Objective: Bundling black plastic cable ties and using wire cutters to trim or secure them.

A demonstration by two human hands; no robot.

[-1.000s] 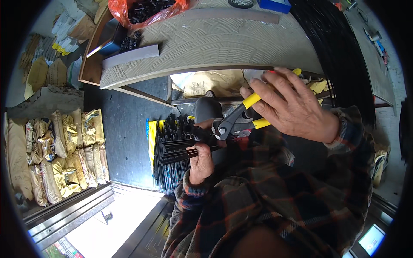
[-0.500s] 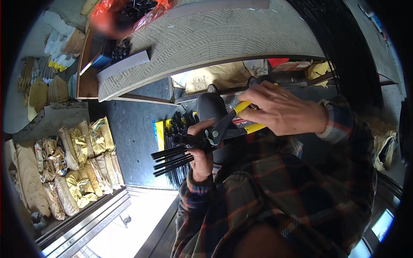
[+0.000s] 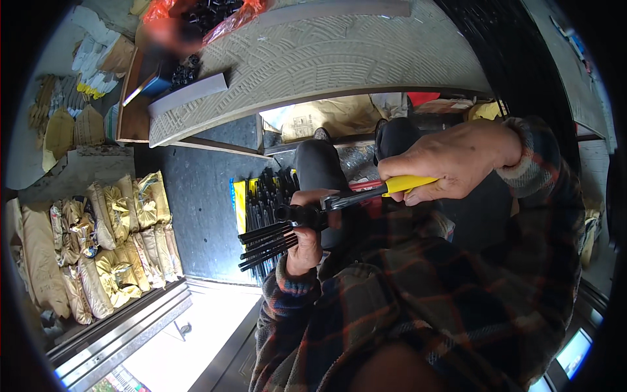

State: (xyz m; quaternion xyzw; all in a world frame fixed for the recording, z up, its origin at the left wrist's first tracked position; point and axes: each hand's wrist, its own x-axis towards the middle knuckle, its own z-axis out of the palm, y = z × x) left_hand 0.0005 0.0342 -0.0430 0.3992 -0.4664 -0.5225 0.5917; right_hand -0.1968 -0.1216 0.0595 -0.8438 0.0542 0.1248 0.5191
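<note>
My left hand (image 3: 304,253) is closed around a bundle of thin black rods (image 3: 269,245) that fan out toward the left. A round, hollow black end (image 3: 287,213) shows at the top of that bundle, between thumb and fingers. In my right hand (image 3: 454,163) are the yellow grips of a pair of black-jawed pliers (image 3: 356,196), with the handles squeezed together. The jaws reach the bundle beside my left fingers; what lies between them is hidden.
More black rods (image 3: 271,189) lie in a pile beyond my left hand. Paper-wrapped packages (image 3: 117,248) are stacked at the left. Ahead stands a bench with a ridged top (image 3: 326,62), bearing a red plastic bag (image 3: 238,23) of black parts. Long black strands (image 3: 516,72) hang at right.
The pliers' handles, spread apart before, are now together. My right hand has moved slightly right and down and turned the pliers, while my left hand keeps the bundle nearly in place.
</note>
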